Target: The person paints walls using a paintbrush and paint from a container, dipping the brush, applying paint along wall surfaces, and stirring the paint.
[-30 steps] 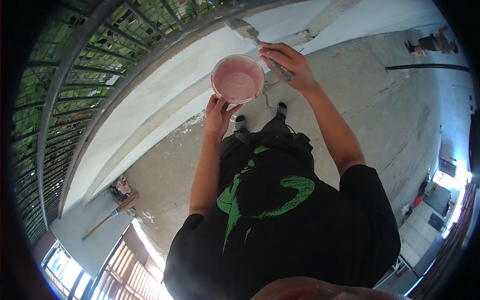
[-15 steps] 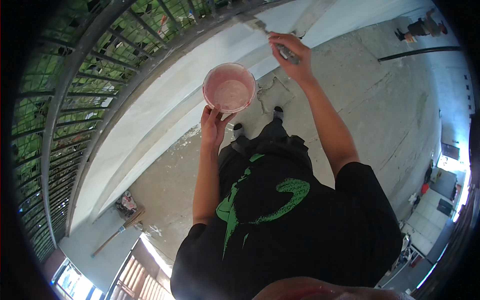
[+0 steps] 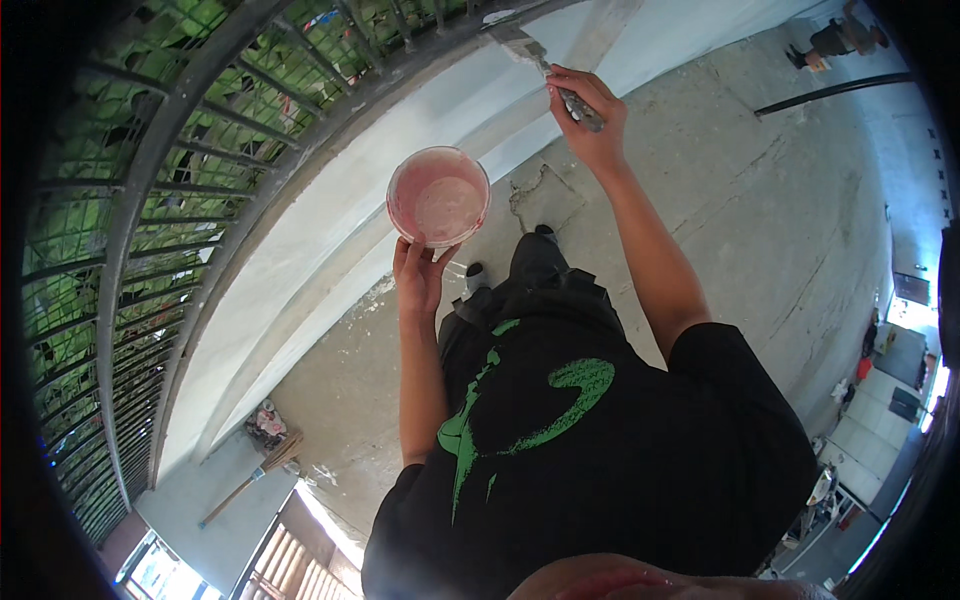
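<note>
My left hand [image 3: 418, 283] grips the near rim of a round pink tub [image 3: 401, 190], its mouth tipped up toward me. Pale pinkish-white paste [image 3: 447, 205] lies in the bottom. Up and to the right, my right hand [image 3: 592, 122] is closed round the dark, smeared handle of a putty knife [image 3: 524, 46]. Its flat blade points up and left, against or close to the top of the low white wall [image 3: 330, 215]; whether it touches cannot be told.
A metal railing with mesh [image 3: 130, 215] runs along the wall top, greenery behind it. A broom [image 3: 250, 478] leans at lower left. Another person [image 3: 838, 40] is far off at upper right, near a dark pole [image 3: 835, 94]. The concrete floor [image 3: 720, 170] has a broken patch [image 3: 545, 195].
The tub and my left hand have shifted slightly left and down in view. My right hand and the putty knife sit a little further right. My view has turned a bit.
</note>
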The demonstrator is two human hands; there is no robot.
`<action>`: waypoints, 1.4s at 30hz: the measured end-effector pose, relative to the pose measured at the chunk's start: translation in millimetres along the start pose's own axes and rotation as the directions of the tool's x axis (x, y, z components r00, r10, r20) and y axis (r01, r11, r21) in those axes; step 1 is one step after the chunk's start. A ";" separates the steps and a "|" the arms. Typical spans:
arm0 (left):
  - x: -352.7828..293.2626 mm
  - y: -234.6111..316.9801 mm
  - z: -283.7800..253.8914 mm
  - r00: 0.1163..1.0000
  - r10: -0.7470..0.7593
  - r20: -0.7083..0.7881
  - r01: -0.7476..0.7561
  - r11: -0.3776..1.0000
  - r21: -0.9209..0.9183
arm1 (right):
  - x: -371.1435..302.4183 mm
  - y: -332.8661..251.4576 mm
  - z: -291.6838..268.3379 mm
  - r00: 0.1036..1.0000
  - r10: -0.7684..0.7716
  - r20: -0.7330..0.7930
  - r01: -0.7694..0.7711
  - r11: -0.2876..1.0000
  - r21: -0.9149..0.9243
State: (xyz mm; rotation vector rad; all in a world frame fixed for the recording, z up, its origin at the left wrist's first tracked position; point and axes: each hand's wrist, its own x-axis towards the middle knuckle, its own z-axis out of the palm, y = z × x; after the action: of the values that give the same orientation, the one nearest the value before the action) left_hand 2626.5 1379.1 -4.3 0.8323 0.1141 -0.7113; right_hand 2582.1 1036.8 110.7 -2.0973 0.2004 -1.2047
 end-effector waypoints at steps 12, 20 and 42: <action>35.4 -62.1 76.8 0.995 0.042 -0.086 -0.043 0.999 -0.013 | 30.3 79.5 -62.2 0.995 0.098 0.022 -0.098 0.995 0.033; 39.4 -87.1 134.9 0.982 0.076 -0.176 -0.084 0.996 -0.041 | 64.0 111.2 -91.8 0.991 0.022 0.131 -0.031 0.998 0.063; 40.8 -103.5 157.5 0.965 0.090 -0.247 -0.109 0.992 -0.065 | 58.5 129.5 -114.6 0.986 -0.038 0.161 0.024 0.996 0.089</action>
State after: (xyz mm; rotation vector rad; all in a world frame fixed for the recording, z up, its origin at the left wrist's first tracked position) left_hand 2566.1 1198.0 22.3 0.8420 0.3165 -0.5044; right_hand 2548.1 857.6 105.9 -2.1166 0.0400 -1.0353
